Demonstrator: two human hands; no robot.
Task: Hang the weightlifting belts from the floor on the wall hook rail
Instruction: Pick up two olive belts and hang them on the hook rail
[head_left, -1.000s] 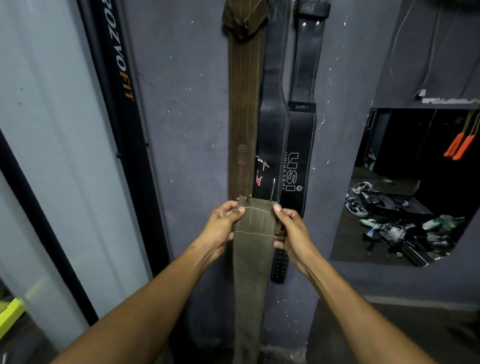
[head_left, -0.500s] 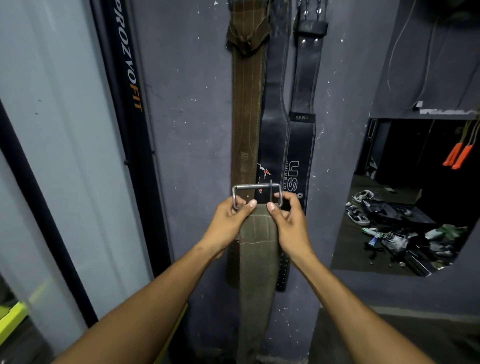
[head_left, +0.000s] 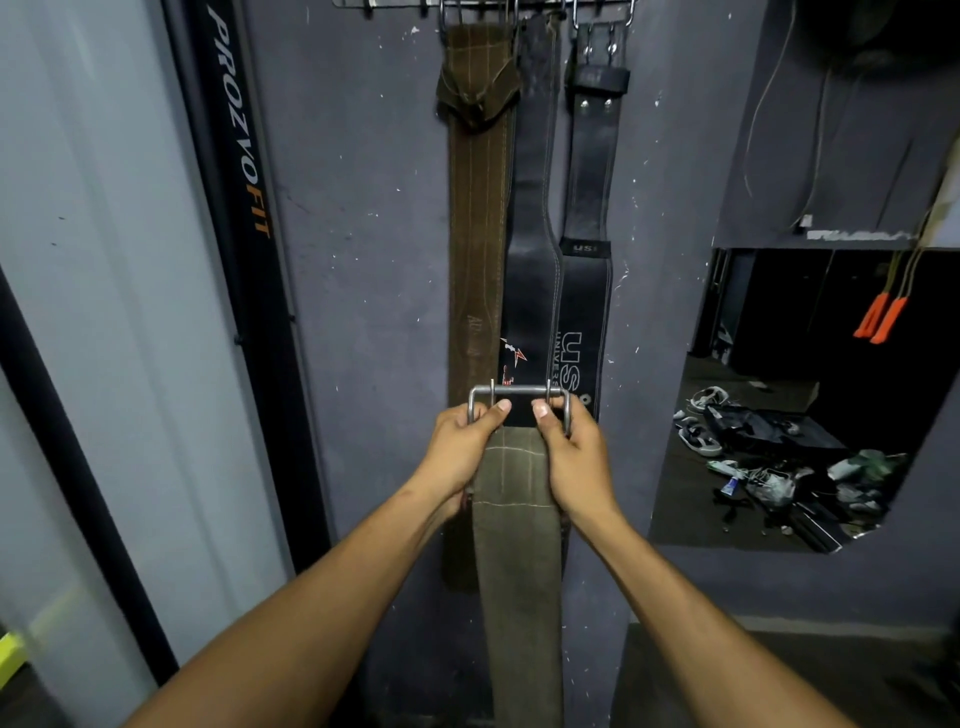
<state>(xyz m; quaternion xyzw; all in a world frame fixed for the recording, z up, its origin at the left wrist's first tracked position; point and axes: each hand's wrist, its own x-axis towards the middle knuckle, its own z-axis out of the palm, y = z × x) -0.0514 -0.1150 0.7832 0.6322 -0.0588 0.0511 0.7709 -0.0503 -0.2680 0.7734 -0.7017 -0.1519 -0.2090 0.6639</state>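
Observation:
An olive suede belt (head_left: 519, 561) hangs down from both my hands in front of the wall. My left hand (head_left: 462, 452) and my right hand (head_left: 571, 457) grip its top end just below the steel buckle (head_left: 519, 391), thumbs on the buckle's inner edge. At the very top of the wall runs the metal hook rail (head_left: 483, 4). Three belts hang from it: a brown suede belt (head_left: 478, 234), a black leather belt (head_left: 532, 249) and a black USI belt (head_left: 587, 291). The buckle I hold sits far below the rail, over the hanging belts' lower parts.
A black PROZVOFIT upright (head_left: 244, 182) stands left of the belts beside a pale panel. To the right, a wall opening (head_left: 779, 415) shows shoes and clutter on a dark floor. Orange handles (head_left: 883, 322) hang at the far right.
The buckle has been flipped up above the belt's end and now stands clear above my thumbs. The view has tilted up, bringing the hook rail into sight.

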